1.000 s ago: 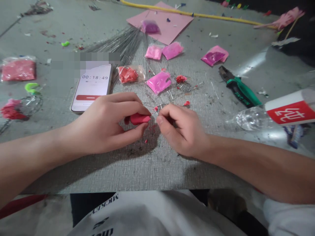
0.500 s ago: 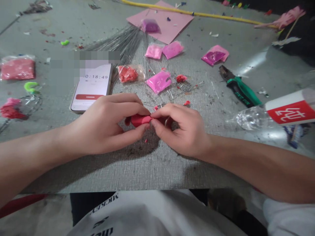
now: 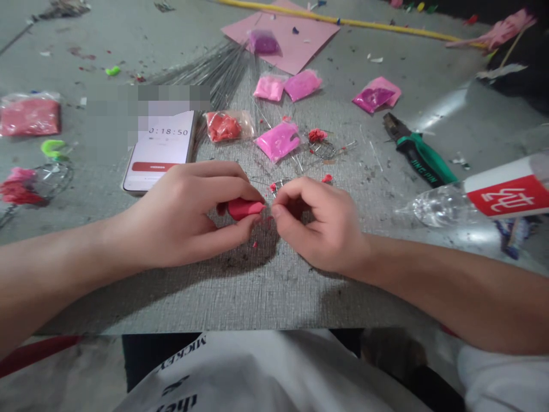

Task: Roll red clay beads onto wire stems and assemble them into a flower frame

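Red clay (image 3: 243, 209) held in your left hand (image 3: 189, 213), tip tapered, rest seemingly unshaped; right hand (image 3: 323, 226) pinched just beside, contents unclear.

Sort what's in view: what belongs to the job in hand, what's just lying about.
In the job:
red clay, held in the left hand, right hand pinched close beside it
nearby clay packets, probably

Apparently lying about:
phone
pliers
bottle
yellow tube

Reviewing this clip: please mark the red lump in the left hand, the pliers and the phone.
Red lump (image 3: 241, 210): head view, on its uncovered side.
Pliers (image 3: 422, 155): head view, on the handles.
Phone (image 3: 163, 150): head view, on the lit screen.
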The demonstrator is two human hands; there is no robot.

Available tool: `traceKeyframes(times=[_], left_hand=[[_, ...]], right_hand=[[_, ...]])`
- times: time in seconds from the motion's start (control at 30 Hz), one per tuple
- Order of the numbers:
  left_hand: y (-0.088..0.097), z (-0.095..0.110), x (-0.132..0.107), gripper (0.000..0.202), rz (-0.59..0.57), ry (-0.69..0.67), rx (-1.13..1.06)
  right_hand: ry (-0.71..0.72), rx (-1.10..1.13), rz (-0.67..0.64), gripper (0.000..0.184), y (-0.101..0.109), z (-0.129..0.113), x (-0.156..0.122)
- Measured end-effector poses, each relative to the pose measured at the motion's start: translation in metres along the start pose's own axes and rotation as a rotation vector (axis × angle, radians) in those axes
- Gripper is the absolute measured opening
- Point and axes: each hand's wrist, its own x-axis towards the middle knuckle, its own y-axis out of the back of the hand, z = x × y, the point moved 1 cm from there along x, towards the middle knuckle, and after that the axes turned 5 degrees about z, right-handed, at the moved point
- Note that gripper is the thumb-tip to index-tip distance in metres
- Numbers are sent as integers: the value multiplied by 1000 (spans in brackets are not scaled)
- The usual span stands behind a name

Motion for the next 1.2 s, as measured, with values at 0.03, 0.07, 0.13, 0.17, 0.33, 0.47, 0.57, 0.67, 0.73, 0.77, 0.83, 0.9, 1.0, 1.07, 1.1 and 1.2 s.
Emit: traceKeyframes(times=[0.03,0.07,0.13,0.17,0.33,0.47,0.57,0.67,0.73,0.77,0.83,0.9,1.0,1.07,1.1,1.2], left_hand=[[0,0,0,8,3,-3,1],[0,0,1,8,6,-6,5],[0,-1,1,10,2,-5,19],[-1,-3,1,11,-4,-4,29],[-6,-13,1,17,-80,-9,132],[-8,-19,1,19,-109,18,177],[-8,-19,1,17,-96,43,191],[-8,-19,0,14,-63,44,237],[-8,-19,-1,15,-62,48,294],[-8,-19,-1,16,-65,52,320],[-7,-19,0,18,-65,66,354],[-6,-19,1,19,-60,75,360],[-5,-19,1,18,-55,87,360],[-3,-18,1,20,-5,59,340],[-2,-17,1,21,34,33,317],[1,-12,0,17,167,-69,198]], right_hand=[[-13,11,-9,8,1,0,0],[-21,19,-20,10,1,0,1],[-22,18,-41,17,1,1,1],[-19,11,-48,19,1,1,1],[-3,22,-39,2,-3,4,-2],[-1,25,-29,6,-5,5,-4],[-10,6,-46,7,-5,4,-2],[-18,8,-56,10,-4,3,-1],[-18,12,-66,11,-3,2,-1],[-14,12,-71,12,-3,2,-1],[-6,4,-80,12,-2,1,-1],[-1,-2,-82,9,-2,1,-1],[-5,5,-77,5,-2,2,-2],[0,10,-59,4,-3,3,-3],[4,9,-51,3,-4,3,-3],[13,1,-23,2,-5,3,-2]])
